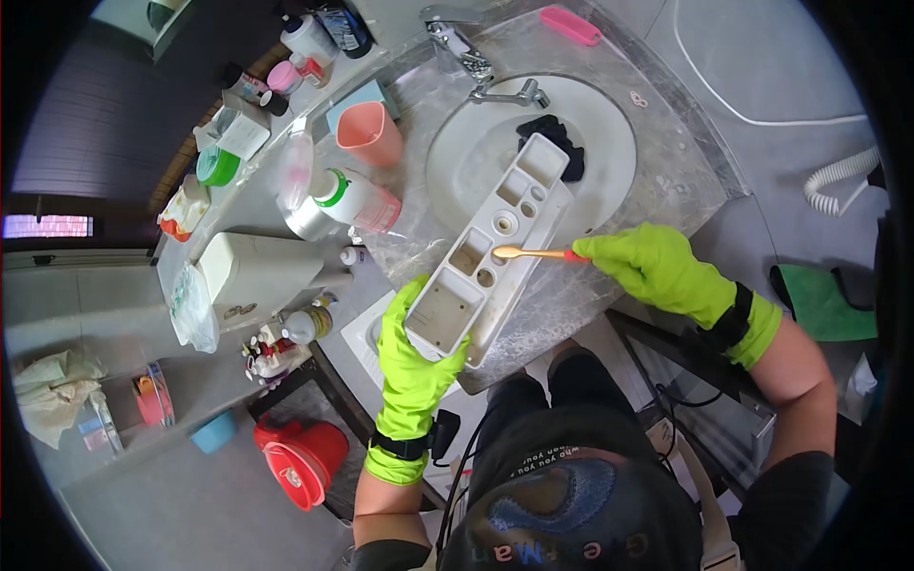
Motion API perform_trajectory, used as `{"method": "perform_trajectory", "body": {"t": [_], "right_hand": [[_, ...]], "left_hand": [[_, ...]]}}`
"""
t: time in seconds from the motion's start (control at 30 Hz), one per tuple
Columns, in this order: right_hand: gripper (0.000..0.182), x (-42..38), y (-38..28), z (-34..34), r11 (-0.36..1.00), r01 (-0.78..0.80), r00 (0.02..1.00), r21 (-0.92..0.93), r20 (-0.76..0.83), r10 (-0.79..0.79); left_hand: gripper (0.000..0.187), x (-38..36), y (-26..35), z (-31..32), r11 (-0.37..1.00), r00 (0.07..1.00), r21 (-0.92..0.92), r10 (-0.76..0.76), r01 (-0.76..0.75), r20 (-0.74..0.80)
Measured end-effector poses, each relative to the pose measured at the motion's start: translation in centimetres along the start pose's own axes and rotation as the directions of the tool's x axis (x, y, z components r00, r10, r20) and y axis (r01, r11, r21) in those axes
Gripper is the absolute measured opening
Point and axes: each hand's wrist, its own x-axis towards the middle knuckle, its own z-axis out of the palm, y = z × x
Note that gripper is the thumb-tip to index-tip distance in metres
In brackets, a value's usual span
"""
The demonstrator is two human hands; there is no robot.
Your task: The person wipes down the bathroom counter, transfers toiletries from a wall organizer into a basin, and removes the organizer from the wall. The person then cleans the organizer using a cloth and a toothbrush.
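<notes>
Both of my hands wear bright yellow-green rubber gloves. My left hand (pixel 415 357) grips the lower end of a long white toothbrush holder-like organizer (pixel 466 285), which has square compartments and small round holes. The organizer slants up over the front of the sink (pixel 457 171); brownish stains show inside some compartments. My right hand (pixel 643 264) is closed around the red end of a toothbrush (pixel 538 253) with a yellowish handle. Its head is at one of the small holes near the organizer's middle. A dark cloth (pixel 562 143) lies in the basin behind the organizer.
A chrome faucet (pixel 466 52) stands behind the basin. On the counter's left are a pink cup (pixel 369 133) and a white bottle with a green collar (pixel 357 200). A pink case (pixel 571 26) lies at the back. Red buckets (pixel 305 462) stand on the floor at lower left.
</notes>
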Motion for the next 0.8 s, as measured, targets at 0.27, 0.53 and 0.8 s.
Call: {"method": "perform_trajectory", "body": {"t": [0.27, 0.53, 0.8], "right_hand": [[0.029, 1.6, -2.1, -2.6, 0.999, 0.036, 0.998, -0.041, -0.041, -0.038], [0.027, 4.2, -2.3, -4.1, 0.894, 0.272, 0.961, -0.355, 0.050, -0.272], [0.033, 2.0, -3.0, -8.0, 0.987, 0.033, 0.999, -0.156, 0.036, -0.028]], "left_hand": [[0.087, 0.6, 1.8, -0.3, 0.918, 0.979, 0.344, 0.205, -0.197, 0.012], [0.090, 1.5, 3.7, 0.3, 0.767, 0.899, 0.470, 0.395, -0.436, 0.189], [0.085, 1.1, 3.2, 0.2, 0.787, 0.911, 0.464, 0.391, -0.406, 0.133]]}}
